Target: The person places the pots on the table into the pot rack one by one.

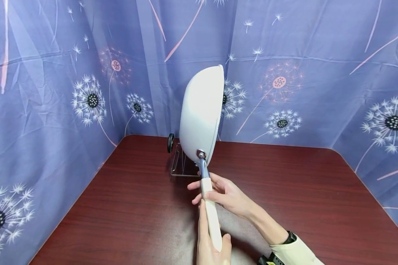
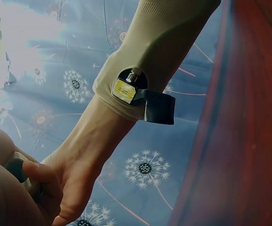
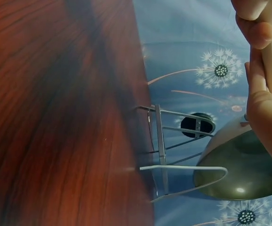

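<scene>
A white wok (image 1: 200, 106) with a long handle stands on edge in the air, its rounded outside facing left in the head view. My left hand (image 1: 211, 244) grips the pale handle (image 1: 213, 221) near its lower end. Higher up, my right hand (image 1: 230, 197) holds the same handle, thumb across the front and fingers passing behind it. In the right wrist view the wok's dark inside (image 3: 242, 172) shows beyond the wire rack (image 3: 160, 141). Part of that rack is hidden behind the wok in the head view.
A black round piece (image 1: 170, 142) sits at the rack's left side. The dark red wooden table (image 1: 302, 184) reaches back to a blue curtain (image 1: 318, 36) with dandelion prints. Dark straps (image 1: 290, 237) circle my right wrist.
</scene>
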The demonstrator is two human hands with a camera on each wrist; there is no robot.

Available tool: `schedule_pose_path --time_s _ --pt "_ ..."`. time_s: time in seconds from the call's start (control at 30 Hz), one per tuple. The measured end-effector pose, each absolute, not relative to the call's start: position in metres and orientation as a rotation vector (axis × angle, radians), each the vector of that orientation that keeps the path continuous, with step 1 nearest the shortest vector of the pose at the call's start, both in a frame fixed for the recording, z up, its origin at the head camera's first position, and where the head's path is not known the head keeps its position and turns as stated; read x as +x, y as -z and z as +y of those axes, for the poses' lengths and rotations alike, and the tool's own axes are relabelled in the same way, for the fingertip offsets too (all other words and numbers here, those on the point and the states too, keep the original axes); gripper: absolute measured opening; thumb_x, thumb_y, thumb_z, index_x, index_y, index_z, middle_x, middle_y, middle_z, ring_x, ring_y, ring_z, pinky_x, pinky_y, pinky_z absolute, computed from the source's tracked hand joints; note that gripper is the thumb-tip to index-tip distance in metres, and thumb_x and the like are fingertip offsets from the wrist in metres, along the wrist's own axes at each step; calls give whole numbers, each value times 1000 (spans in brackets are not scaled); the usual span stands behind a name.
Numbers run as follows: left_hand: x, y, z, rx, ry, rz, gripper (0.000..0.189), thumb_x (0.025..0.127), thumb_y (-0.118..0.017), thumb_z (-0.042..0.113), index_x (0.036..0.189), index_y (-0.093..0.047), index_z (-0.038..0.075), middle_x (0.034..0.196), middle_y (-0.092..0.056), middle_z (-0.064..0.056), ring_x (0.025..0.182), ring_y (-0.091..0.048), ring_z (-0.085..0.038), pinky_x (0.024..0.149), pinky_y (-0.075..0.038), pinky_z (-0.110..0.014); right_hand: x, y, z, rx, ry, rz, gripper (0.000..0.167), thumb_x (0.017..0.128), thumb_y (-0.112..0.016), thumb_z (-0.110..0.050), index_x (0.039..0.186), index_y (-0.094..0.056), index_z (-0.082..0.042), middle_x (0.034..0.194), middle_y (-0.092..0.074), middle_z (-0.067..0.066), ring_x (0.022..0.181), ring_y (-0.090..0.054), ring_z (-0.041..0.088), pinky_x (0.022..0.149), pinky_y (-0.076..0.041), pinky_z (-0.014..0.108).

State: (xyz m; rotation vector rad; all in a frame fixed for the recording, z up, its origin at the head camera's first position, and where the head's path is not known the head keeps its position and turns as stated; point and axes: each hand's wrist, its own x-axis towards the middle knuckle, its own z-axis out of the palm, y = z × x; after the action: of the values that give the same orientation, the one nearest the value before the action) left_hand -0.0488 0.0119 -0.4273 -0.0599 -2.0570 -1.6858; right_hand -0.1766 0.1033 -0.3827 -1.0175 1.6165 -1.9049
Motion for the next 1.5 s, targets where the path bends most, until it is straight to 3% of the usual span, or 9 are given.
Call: schedule_pose_path --time_s 0.27,0.53,0.7,1.0,1.2,1.3,1.4,1.5 --pt "-49 431 12 -103 1693 -2071 107 63 -64 -12 158 -22 13 151 -42 -20 115 -52 -8 91 -44 -16 -176 392 111 -1028 1883 1667 38 103 -45 -5 140 -41 3 137 -59 15 106 -70 23 83 -55 27" --pt "-50 430 13 -80 1863 -2073 102 68 -60 -9 159 -20 13 151 -40 -20 98 -54 -13 83 -47 -24 -173 391 113 -889 1836 1721 40 102 -49 -8 140 -42 3 133 -63 16 108 -69 23 82 -55 28" --pt "-52 428 14 -55 1914 -2092 100 69 -61 -8 158 -21 14 152 -39 -20 100 -55 -16 85 -46 -24 -174 389 116 -760 1785 1772 42 100 -53 -11 140 -45 -3 125 -68 17 110 -68 27 83 -56 31" --pt "-55 428 14 -30 1997 -2125 100 72 -64 -5 159 -20 17 157 -32 -20 109 -57 -26 91 -46 -25 -176 390 122 -664 1807 1697 45 98 -55 -9 141 -42 -1 136 -60 16 112 -67 26 85 -56 33" --pt "-54 430 15 -100 1893 -2208 100 76 -66 -3 159 -14 16 156 -34 -19 110 -58 -26 93 -48 -29 -177 391 125 -681 1824 1656 47 98 -54 -6 141 -38 2 138 -58 16 112 -68 24 83 -56 29" --pt "-53 431 13 -40 1731 -2382 104 79 -71 6 160 -9 23 152 -38 -22 113 -59 -34 89 -52 -42 -178 392 125 -668 1826 1649 50 97 -53 -5 143 -35 3 135 -58 17 110 -68 23 83 -56 30" --pt "-53 432 12 31 1580 -2580 109 78 -76 16 160 -4 29 146 -43 -23 104 -62 -41 79 -51 -52 -179 395 125 -648 1805 1680 54 97 -51 -3 146 -30 3 133 -59 18 109 -69 22 85 -56 31" --pt "-54 434 10 16 1441 -2708 113 78 -79 23 160 -1 26 140 -48 -22 87 -64 -36 68 -50 -48 -178 399 125 -633 1782 1719 56 95 -49 0 146 -28 4 130 -61 15 108 -70 23 86 -55 33"
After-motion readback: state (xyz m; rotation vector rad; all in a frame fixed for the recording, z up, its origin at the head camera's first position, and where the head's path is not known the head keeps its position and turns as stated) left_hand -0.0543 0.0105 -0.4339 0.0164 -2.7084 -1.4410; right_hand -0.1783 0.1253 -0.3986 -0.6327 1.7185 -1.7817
